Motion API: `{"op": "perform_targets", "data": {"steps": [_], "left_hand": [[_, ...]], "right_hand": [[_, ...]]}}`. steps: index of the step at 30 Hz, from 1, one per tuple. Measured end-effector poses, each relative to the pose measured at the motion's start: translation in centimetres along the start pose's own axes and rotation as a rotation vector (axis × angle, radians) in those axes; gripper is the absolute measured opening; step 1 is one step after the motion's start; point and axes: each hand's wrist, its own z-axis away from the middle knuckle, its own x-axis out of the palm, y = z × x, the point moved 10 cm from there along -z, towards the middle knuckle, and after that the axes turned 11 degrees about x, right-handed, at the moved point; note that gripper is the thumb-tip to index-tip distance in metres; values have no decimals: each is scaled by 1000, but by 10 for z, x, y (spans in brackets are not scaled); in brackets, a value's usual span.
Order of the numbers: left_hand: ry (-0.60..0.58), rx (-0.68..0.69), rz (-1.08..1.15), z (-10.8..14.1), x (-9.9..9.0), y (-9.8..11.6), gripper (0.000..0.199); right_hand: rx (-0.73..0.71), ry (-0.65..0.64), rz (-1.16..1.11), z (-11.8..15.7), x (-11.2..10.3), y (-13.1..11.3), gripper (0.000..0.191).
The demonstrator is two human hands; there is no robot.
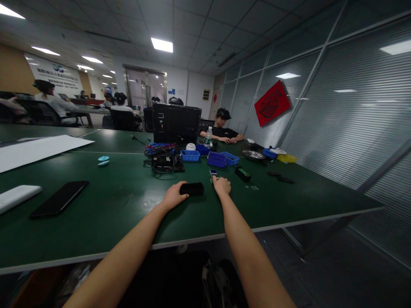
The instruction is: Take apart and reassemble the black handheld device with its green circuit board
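Observation:
My left hand (174, 196) grips the left end of a black box (192, 189) on the green table (128, 214), its thumb in front and fingers behind. To the right, my right hand (221, 186) is closed round a small device with a silvery body and a dark screen (212, 173), whose upper end shows beyond the fingers. The two hands are apart. A black box with a green top (243, 173) lies just right of my right hand, with small clear bits (254, 188) near it.
Blue trays (190, 155), cables (160, 148) and a monitor (176, 124) stand beyond my hands. A metal plate (253, 155) is at the back right. Left are a black tablet-like slab (60, 198) and a white device (19, 196). A person (222, 128) sits across the table.

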Motion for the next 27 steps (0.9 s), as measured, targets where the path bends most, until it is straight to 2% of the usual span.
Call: {"op": "perform_targets", "data": {"steps": [8, 18, 27], "left_hand": [[-11, -24, 16, 1, 0, 0, 55], [1, 3, 4, 0, 0, 0, 55], [-7, -22, 27, 0, 1, -2, 56]], "right_hand": [[-130, 11, -43, 9, 4, -18, 48], [-204, -49, -69, 12, 12, -27, 58], [-300, -76, -135, 15, 13, -35, 42]]}}
